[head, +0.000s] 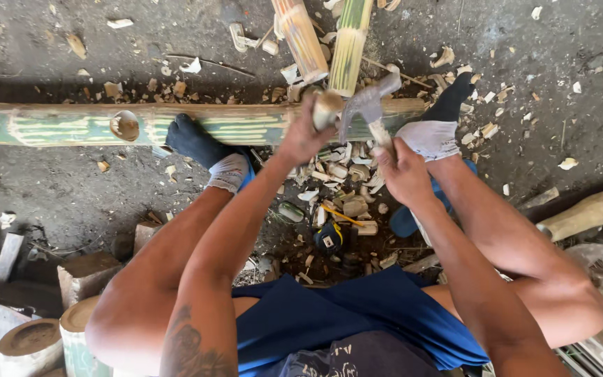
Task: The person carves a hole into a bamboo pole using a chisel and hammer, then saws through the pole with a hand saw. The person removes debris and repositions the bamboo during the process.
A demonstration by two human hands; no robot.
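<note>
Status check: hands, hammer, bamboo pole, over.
Left hand grips chisel handle on bamboo pole. Right hand holds claw hammer. Both socked feet pin pole; chips litter ground.

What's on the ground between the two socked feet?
Head view: pale wood chips litter the ground between the left foot and right foot.

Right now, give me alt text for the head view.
Seated person's right hand swings a hammer at a chisel handle gripped by the left hand, against a green bamboo pole braced under both socked feet amid wood chips.
</note>
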